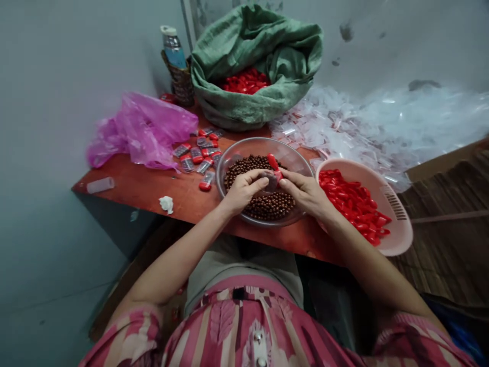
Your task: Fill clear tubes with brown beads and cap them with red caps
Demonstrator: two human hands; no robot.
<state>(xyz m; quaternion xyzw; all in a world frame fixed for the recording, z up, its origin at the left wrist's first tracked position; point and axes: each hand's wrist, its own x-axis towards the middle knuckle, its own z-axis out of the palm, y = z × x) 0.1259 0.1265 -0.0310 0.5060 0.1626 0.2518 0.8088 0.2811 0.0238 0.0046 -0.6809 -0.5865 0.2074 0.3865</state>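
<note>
My left hand point(244, 187) and my right hand point(301, 189) meet over a clear bowl point(229, 162) of small brown beads point(273, 204). Both hands are closed in a pinch on a small clear container point(270, 181) that has a red cap point(273, 162) sticking up from it. A pink plastic basket point(397, 232) full of red caps sits just right of my right hand. Several filled containers with red caps point(200, 159) lie on the red table point(153, 186) left of the bowl.
A green sack point(275, 97) holding red caps stands behind the bowl. A pile of clear empty containers point(344, 127) spreads at the back right. A pink plastic bag point(141, 130), a bottle in a woven holder point(174, 53), and a crumpled white scrap point(166, 204) lie left.
</note>
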